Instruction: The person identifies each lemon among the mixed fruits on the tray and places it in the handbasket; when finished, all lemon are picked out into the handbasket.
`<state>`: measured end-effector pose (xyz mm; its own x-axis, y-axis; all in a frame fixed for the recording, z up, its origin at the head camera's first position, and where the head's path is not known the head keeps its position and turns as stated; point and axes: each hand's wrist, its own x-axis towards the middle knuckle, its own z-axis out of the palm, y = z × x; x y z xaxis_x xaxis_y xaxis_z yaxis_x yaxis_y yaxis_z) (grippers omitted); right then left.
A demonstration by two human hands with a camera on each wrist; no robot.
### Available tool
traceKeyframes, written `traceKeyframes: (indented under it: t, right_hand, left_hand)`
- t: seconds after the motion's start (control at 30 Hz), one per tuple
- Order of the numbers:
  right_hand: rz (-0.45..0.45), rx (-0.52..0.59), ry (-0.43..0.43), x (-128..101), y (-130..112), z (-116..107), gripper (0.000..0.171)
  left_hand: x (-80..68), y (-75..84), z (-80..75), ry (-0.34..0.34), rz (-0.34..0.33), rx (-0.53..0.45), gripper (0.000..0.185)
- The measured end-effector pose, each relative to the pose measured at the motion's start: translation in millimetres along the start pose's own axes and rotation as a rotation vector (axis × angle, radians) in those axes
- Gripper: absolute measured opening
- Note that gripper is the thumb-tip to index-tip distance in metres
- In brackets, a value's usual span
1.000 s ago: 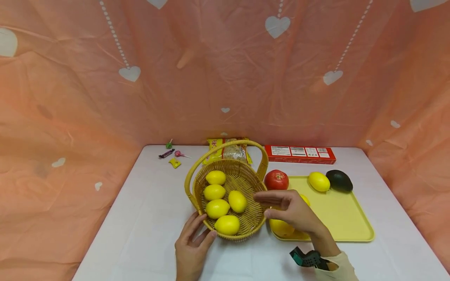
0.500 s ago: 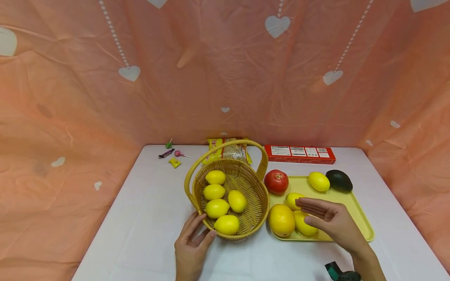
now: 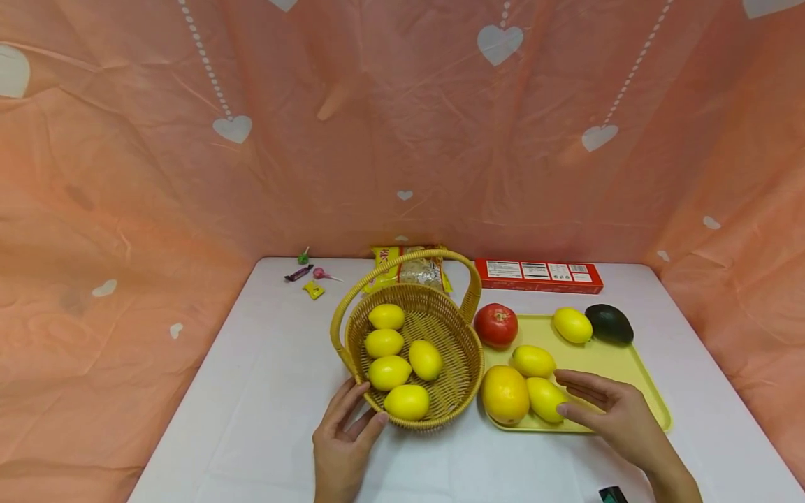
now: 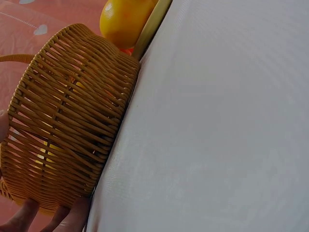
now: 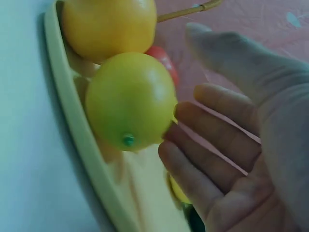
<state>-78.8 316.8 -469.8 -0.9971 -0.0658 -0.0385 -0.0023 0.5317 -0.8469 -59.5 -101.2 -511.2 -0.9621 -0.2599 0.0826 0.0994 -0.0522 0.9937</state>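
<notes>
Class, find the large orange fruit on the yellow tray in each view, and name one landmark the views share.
Head: orange fruit at the tray's near-left corner.
Left wrist: top centre, behind the basket.
Right wrist: top left, above a lemon.
Shared landmark: yellow tray.

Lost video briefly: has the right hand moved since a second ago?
Yes. The right hand moved right, from beside the basket out over the tray, fingers at a lemon.

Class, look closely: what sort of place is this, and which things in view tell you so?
Probably a staged tabletop set, not a real kitchen: a pink heart-print cloth backdrop surrounds a white table holding a wicker basket and yellow tray of fruit.
</notes>
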Motion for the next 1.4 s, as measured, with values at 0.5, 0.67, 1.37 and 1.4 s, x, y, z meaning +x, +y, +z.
traceKeyframes:
  t: [0.5,0.67,1.37,1.4]
  right_hand:
    - [0.077,-0.122,-0.03,3,-12,2,0.061]
    - [-0.003,-0.082,-0.018,7,-24,-10,0.057]
    - [-0.388,0.061,-0.42,62,-86,55,0.041]
    - [-0.402,0.046,-0.436,64,-89,58,0.041]
  left_hand:
    - [-0.8,1.6,0.7,-0.003,-0.001,-0.006,0.055]
    - [0.2,0.9,0.1,-0.013,-0.005,0.001,0.056]
    - [-0.5,2.0,0.0,-0.022,0.035,-0.004,0.054]
    - [-0.6,2.0,-0.1,-0.02,0.034,-0.005,0.054]
